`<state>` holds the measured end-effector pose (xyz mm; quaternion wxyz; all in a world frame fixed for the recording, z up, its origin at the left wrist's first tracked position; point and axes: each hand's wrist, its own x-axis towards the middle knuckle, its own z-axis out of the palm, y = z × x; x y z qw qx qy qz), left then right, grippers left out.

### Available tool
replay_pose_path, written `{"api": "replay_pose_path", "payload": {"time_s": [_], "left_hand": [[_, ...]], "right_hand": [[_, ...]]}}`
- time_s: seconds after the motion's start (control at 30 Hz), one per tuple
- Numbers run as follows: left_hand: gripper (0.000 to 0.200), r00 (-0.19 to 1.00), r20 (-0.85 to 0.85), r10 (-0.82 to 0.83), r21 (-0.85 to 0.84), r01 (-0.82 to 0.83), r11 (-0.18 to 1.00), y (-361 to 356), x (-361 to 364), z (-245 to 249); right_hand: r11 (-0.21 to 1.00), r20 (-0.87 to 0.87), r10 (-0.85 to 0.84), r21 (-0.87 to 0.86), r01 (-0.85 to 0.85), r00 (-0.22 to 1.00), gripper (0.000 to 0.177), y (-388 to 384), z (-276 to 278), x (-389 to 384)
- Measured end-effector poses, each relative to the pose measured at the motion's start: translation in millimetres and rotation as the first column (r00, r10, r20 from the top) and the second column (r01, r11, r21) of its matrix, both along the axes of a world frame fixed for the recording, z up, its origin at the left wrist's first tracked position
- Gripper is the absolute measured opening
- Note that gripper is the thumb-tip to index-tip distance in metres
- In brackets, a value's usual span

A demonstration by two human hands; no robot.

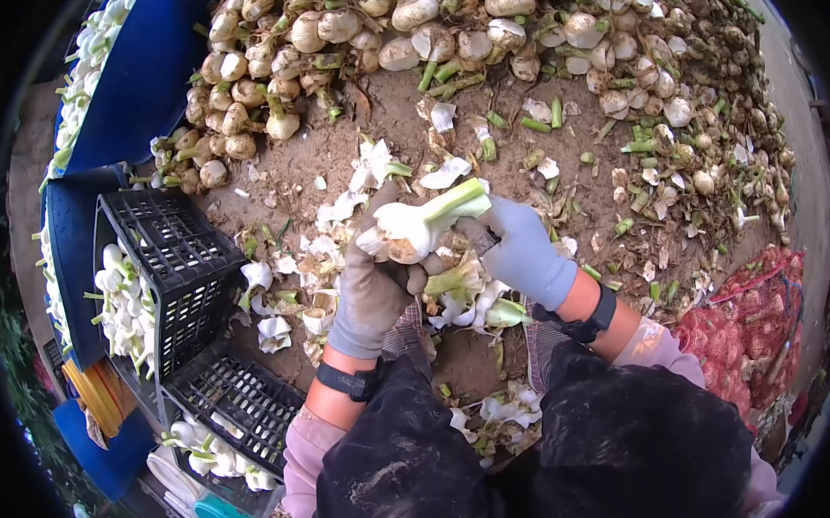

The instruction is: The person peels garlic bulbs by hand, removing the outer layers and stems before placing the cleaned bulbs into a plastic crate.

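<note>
My left hand [372, 284], in a soiled grey work glove, is closed around a garlic bulb [408, 231]. The bulb is mostly white with a brown root end, and its thick pale-green cut stem points up to the right. Close beside the stem is my right hand [524, 254], in a cleaner blue-grey glove. Its fingers are curled together, with a dark patch at the fingertips; I cannot tell what they hold. Below the hands, peeled garlic skins and leaf stubs [472, 298] lie between my knees.
Unpeeled garlic bulbs [507, 33] are heaped ahead and right. Black plastic crates [178, 246] with white garlic [125, 299] stand at left, beside blue tubs [139, 95]. A red mesh sack [747, 328] lies at right. Skins and stem pieces litter the dirt floor [371, 108].
</note>
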<state>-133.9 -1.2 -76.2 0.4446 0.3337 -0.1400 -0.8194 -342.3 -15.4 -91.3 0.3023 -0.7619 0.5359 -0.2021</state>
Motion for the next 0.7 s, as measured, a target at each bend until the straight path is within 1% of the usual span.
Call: {"api": "replay_pose_path", "payload": {"time_s": [0.03,0.07,0.1,0.13,0.17,0.2,0.23,0.27,0.3,0.33,0.37,0.4,0.43,0.47,0.5,0.53,0.57,0.6,0.63,0.7], "left_hand": [[0.075,0.999,0.008,0.032,-0.066,-0.032,0.997,1,-1,-2],[0.076,1.000,-0.012,-0.019,-0.131,0.017,0.991,0,-2,3],[0.076,1.000,-0.016,-0.026,-0.127,0.024,0.992,0,-8,2],[0.074,0.908,0.418,0.014,-0.313,0.130,0.941,0,-17,-1],[0.073,0.642,0.752,0.147,-0.423,0.299,0.855,-3,-24,3],[0.073,0.659,0.748,0.073,-0.342,0.289,0.894,-7,-23,10],[0.073,0.657,0.750,0.075,-0.342,0.289,0.894,-11,-21,19],[0.076,0.744,0.666,0.050,-0.193,0.108,0.975,-16,-20,30],[0.078,0.821,0.568,0.053,-0.005,-0.061,0.998,-18,-18,35],[0.065,0.779,0.627,-0.007,-0.035,0.037,0.999,-20,-13,29],[0.065,0.781,0.625,-0.004,-0.036,0.034,0.999,-22,-13,29],[0.053,0.561,0.828,0.008,-0.223,0.316,0.922,-23,-14,30],[0.041,0.306,0.944,0.120,-0.290,0.605,0.742,-24,-14,30],[0.026,0.431,0.884,-0.180,-0.090,0.534,0.841,-24,-6,13],[0.026,0.429,0.885,-0.182,-0.089,0.539,0.838,-24,-6,14],[0.024,0.669,0.728,-0.151,-0.093,0.314,0.945,-22,-7,17],[0.023,0.849,0.526,-0.053,-0.028,0.080,0.996,-19,-8,19],[0.022,0.877,0.479,-0.048,-0.059,0.087,0.994,-15,-8,20],[0.022,0.877,0.479,-0.044,-0.062,0.084,0.995,-12,-9,17],[0.029,0.960,0.276,-0.037,-0.027,0.047,0.999,-6,-9,16]], "right_hand": [[0.986,0.317,-0.097,0.162,0.047,0.944,0.024,0,-5,4],[0.943,0.577,-0.237,0.330,0.042,0.782,0.024,0,-5,7],[0.941,0.573,-0.245,0.333,0.050,0.782,0.024,0,-3,8],[0.881,0.630,-0.342,0.473,0.006,0.697,0.024,-1,1,10],[0.803,0.662,-0.443,0.593,-0.061,0.605,0.024,-3,3,11],[0.622,0.521,-0.577,0.780,-0.075,0.629,0.022,-7,2,8],[0.623,0.523,-0.576,0.779,-0.078,0.628,0.022,-7,2,7],[0.597,0.536,-0.596,0.794,-0.117,0.598,0.021,-5,3,6],[0.566,0.543,-0.618,0.809,-0.157,0.568,0.020,-2,5,6],[0.625,0.623,-0.578,0.753,-0.204,0.527,0.019,4,12,5],[0.626,0.622,-0.576,0.753,-0.203,0.531,0.019,8,10,5],[0.749,0.588,-0.360,0.645,-0.151,0.724,0.019,11,5,5],[0.850,0.473,-0.137,0.508,-0.142,0.870,0.020,15,3,5],[0.726,0.442,-0.205,0.667,-0.167,0.873,0.027,13,24,6],[0.727,0.443,-0.210,0.667,-0.164,0.872,0.027,7,24,2],[0.810,0.225,-0.113,0.585,-0.042,0.968,0.027,-1,22,-6],[0.884,-0.022,-0.046,0.465,0.051,0.999,0.027,-5,20,-15],[0.950,-0.048,-0.061,0.303,0.073,0.997,0.025,-3,9,-20],[0.951,-0.048,-0.058,0.300,0.070,0.997,0.025,-2,6,-25],[0.950,-0.227,0.074,0.313,0.001,0.971,0.026,2,15,-28]]}}
